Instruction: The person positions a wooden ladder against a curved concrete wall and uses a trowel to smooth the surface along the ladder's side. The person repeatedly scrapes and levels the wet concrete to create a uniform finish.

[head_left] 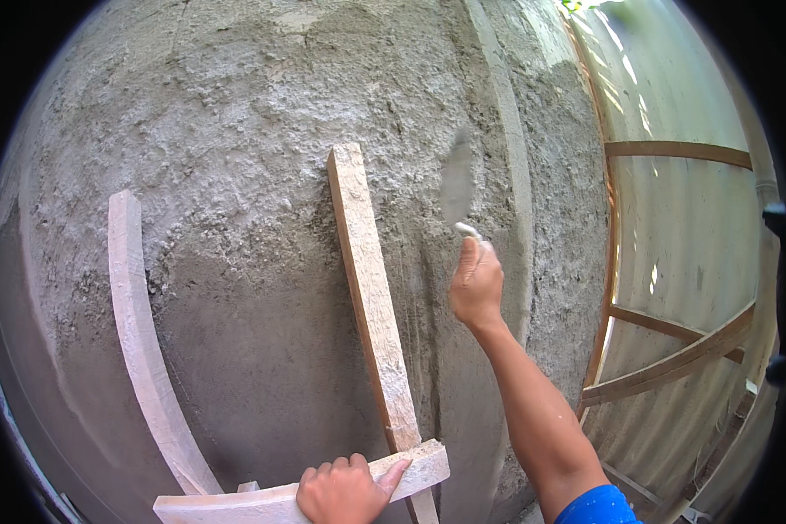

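A pale wooden upright (pixel 129 279) leans at left. The left hand (pixel 345 492) curls firmly over a wooden crossbar (pixel 227 509), near a second upright (pixel 375 306). Right of that, the right hand (pixel 478 281) is closed around the handle of a blurred pointing trowel (pixel 456 179), blade upward before the rough plastered wall (pixel 253 113); whether they touch, I cannot tell. Corrugated sheeting (pixel 672 227) stands far right.

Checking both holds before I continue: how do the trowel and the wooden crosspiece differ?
The trowel has a grey, slender blade; the wooden crosspiece is a pale, thick bar. The trowel points upward, while the wooden crosspiece runs sideways. The trowel is in the right hand; the wooden crosspiece is under the left hand. Both are hand-held.
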Available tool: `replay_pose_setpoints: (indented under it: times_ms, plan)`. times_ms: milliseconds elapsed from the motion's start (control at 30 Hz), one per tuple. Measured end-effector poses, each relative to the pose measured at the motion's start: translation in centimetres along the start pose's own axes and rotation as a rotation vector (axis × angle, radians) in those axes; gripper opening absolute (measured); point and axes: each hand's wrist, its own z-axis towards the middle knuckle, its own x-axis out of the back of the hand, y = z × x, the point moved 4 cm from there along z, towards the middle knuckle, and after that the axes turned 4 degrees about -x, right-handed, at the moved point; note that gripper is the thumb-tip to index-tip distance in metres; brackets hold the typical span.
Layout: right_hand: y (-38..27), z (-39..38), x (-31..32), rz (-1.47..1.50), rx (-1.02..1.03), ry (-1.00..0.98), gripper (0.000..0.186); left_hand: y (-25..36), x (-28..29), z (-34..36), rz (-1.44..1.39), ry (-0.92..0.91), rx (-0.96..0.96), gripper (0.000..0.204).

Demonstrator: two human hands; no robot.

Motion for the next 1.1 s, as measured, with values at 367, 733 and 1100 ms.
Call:
replay_pose_setpoints:
  times_ms: [367, 733, 1100]
  plan:
    - [0.0, -1.8, -0.2, 0.248, 0.119, 0.180, 0.051, -0.1, 0.1, 0.0, -0.005, 0.007, -0.022, 0.071]
    - [2.6, -2.5, -1.0, 0.375, 0.131, 0.147, 0.048, 0.0, 0.3, -0.1, -0.023, 0.049, -0.007, 0.069]
    - [2.1, -2.5, 0.6, 0.172, 0.173, 0.084, 0.046, 0.0, 0.2, 0.1, -0.010, 0.052, -0.020, 0.070]
